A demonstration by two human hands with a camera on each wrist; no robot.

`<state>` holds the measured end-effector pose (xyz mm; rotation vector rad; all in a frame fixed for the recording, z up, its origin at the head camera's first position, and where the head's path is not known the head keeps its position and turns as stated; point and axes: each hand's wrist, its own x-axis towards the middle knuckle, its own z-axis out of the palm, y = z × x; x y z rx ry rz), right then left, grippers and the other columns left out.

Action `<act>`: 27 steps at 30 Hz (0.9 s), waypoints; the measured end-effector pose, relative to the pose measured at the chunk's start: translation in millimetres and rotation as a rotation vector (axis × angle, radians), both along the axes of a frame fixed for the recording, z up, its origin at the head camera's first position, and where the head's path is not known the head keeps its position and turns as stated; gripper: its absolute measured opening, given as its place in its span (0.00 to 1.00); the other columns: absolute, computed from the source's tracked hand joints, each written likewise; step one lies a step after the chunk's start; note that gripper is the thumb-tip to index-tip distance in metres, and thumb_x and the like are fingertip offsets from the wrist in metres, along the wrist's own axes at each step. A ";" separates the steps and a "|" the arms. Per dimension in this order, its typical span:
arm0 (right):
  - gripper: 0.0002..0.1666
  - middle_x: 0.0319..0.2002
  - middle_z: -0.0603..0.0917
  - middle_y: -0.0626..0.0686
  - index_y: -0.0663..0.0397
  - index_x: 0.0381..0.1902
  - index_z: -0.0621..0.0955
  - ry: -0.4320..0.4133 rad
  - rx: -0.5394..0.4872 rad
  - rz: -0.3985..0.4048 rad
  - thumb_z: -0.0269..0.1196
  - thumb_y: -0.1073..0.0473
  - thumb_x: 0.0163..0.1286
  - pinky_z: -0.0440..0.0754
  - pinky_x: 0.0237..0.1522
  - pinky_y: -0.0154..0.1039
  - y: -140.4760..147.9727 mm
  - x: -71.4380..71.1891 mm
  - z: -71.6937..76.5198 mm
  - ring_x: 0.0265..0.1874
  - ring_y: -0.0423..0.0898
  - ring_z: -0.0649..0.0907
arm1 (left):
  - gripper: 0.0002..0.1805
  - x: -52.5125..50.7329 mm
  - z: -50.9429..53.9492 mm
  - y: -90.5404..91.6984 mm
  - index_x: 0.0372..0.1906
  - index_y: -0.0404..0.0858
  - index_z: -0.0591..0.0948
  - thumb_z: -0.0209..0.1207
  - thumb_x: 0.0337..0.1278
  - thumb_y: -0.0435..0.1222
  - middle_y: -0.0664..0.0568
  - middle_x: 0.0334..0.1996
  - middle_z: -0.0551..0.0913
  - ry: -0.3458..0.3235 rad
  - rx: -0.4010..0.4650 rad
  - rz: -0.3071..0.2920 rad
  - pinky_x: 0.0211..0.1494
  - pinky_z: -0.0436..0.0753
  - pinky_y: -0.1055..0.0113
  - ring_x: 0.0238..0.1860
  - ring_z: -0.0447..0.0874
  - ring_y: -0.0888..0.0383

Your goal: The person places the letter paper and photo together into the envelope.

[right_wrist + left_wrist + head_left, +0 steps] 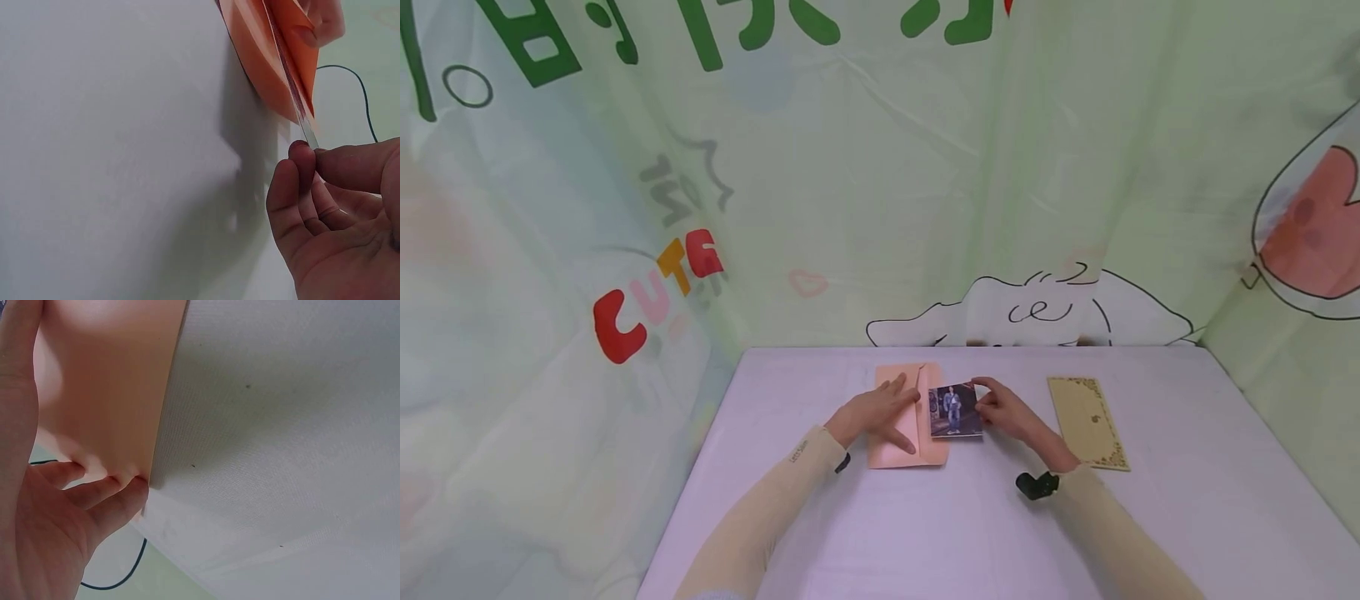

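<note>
A pink-orange envelope (891,454) lies flat in the head view, its flap side toward the right hand. The left hand (880,412) rests on it with fingers spread; in the left wrist view the left hand's (56,512) fingertips touch the envelope (106,381) near its edge. A photo (955,410) showing a standing figure is at the envelope's right side, overlapping it. The right hand (1006,410) pinches the photo's right edge. In the right wrist view, thumb and fingers of the right hand (337,206) hold the thin photo (306,128) edge-on beside the orange envelope (250,56).
A tan card with a decorated border (1086,421) lies to the right of the right hand on the pale table (955,533). A printed curtain (850,208) hangs behind the table and along both sides.
</note>
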<state>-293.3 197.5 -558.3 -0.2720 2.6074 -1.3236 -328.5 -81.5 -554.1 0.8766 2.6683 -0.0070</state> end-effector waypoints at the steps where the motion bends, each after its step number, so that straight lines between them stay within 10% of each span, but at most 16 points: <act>1: 0.31 0.40 0.83 0.66 0.66 0.71 0.64 -0.005 0.001 -0.006 0.54 0.70 0.72 0.78 0.35 0.38 -2.6 -0.2 0.0 0.32 0.47 0.81 | 0.59 0.1 0.0 0.2 0.77 0.58 0.57 0.64 0.37 0.75 0.45 0.83 0.43 0.003 0.004 -0.004 0.69 0.73 0.45 0.79 0.54 0.40; 27: 0.27 0.36 0.82 0.58 0.68 0.67 0.72 0.073 0.128 0.032 0.57 0.68 0.71 0.76 0.35 0.38 -61.2 -11.1 -3.6 0.32 0.46 0.78 | 0.62 0.1 0.1 -4.3 0.80 0.58 0.52 0.64 0.39 0.74 0.41 0.82 0.43 0.012 0.024 -0.028 0.68 0.74 0.45 0.78 0.56 0.37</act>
